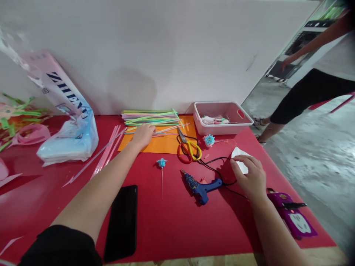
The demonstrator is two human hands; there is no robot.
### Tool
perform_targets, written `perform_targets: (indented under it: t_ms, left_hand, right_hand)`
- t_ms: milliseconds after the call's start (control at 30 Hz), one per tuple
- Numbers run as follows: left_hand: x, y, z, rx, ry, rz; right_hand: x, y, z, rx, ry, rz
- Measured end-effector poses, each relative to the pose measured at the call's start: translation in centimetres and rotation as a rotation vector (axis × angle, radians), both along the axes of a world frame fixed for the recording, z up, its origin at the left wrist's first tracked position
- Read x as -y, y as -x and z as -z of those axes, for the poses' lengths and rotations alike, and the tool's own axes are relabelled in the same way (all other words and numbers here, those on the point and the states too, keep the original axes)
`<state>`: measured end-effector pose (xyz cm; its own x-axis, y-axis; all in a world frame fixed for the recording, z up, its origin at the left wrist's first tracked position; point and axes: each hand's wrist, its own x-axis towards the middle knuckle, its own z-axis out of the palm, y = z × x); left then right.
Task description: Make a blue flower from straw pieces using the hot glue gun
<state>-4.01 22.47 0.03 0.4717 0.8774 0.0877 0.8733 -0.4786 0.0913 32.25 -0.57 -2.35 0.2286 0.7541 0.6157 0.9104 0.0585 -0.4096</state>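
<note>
Many colourful strips lie by my left grip; my right grip curls over white paper; I can't tell whether either clamps anything.

Metal scissor blades, smooth plastic basket

strips: on sheet, left of basket | scissors: behind glue gun | phone: left of glue gun

A pale wall stands behind the red table, grey floor at right.
</note>
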Motion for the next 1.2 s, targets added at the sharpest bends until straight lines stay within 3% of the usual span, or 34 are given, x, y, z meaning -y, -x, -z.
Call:
perform_targets:
  t_ms: [167,333,533,767,867,1000,1100,1200]
  left_hand:
    - [0.3,0.3,-0.6,0.097,-0.047,0.031]
    - [2.7,-0.5,-1.0,0.186,-0.060,0.107]
    - [5.7,-1.1,0.4,0.234,0.007,0.237]
    - [5.2,-0.4,1.4,0.233,-0.013,0.231]
    - [5.9,-0.5,0.7,0.231,-0.049,0.191]
    - [8.8,-0.3,-1.0,0.241,-0.102,0.121]
    - [11.2,0.6,-2.3,0.201,-0.069,0.225]
    - [12.5,1.6,-2.7,0.129,-0.003,0.391]
  right_hand:
    - [-0.1,0.0,0.0,0.014,-0.044,0.000]
    - [0.0,0.7,-0.3,0.040,-0.133,-0.048]
    - [0.2,2.9,-0.9,0.066,-0.112,-0.244]
    - [0.2,3.1,-0.7,0.062,-0.103,-0.289]
    - [0.2,3.2,-0.9,0.074,-0.072,-0.344]
    - [0.5,3.4,-1.3,0.107,-0.065,-0.389]
    - [0.9,3.7,-1.8,0.115,-0.058,-0.421]
    - [1.3,4.4,-2.4,0.111,0.010,-0.538]
